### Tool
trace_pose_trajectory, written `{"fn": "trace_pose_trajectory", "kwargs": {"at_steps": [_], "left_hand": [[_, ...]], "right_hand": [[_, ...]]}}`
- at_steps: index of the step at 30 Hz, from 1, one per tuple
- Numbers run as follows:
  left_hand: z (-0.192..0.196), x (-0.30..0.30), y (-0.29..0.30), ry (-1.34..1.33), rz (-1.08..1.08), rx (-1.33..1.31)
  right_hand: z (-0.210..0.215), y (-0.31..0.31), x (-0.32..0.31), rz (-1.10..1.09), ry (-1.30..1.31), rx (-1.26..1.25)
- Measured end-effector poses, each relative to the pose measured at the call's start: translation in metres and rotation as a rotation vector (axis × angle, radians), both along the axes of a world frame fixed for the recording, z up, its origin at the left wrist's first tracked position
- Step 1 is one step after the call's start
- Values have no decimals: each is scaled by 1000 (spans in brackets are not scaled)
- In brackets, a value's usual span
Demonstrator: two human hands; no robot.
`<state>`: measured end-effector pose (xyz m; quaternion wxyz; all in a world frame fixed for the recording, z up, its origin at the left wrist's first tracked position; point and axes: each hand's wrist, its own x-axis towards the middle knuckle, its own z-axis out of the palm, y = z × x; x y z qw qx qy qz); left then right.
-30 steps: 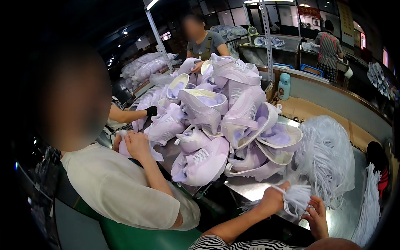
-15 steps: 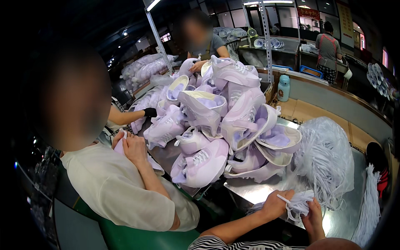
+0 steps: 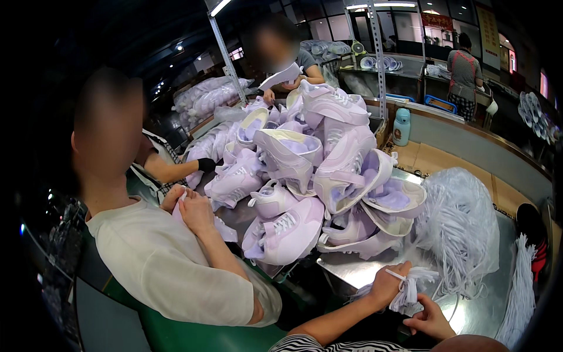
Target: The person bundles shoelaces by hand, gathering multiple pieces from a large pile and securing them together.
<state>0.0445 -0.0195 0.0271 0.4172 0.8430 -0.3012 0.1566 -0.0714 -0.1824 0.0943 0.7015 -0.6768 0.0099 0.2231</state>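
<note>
White laces [image 3: 404,298], left grip [image 3: 388,286] closed around, right grip [image 3: 433,320] parted

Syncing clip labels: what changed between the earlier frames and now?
The right hand moved down and slightly left, to just below the lace bundle; its grip is unclear. Across the shoe pile, a co-worker raised a pale piece. Unchanged: left hand clasping the bundle, bagged laces, blue bottle.

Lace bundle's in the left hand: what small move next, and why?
Perhaps gather the loose strands with the right hand: the left hand is closed around the white lace bundle, whose strands fan out unevenly, and the right hand is close.
</note>
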Motion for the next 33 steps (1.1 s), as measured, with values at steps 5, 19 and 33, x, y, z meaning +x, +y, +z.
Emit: {"fn": "trace_pose_trajectory", "kwargs": {"at_steps": [5,19,33], "left_hand": [[-12,-6,-7,7,-38,61],[23,-21,4,137,-198,-133],[16,-23,-6,-15,-134,-106]], "right_hand": [[-31,-18,-3,-36,-40,192],[-29,-7,10,-469,-179,66],[-39,-11,8,-318,27,807]]}}
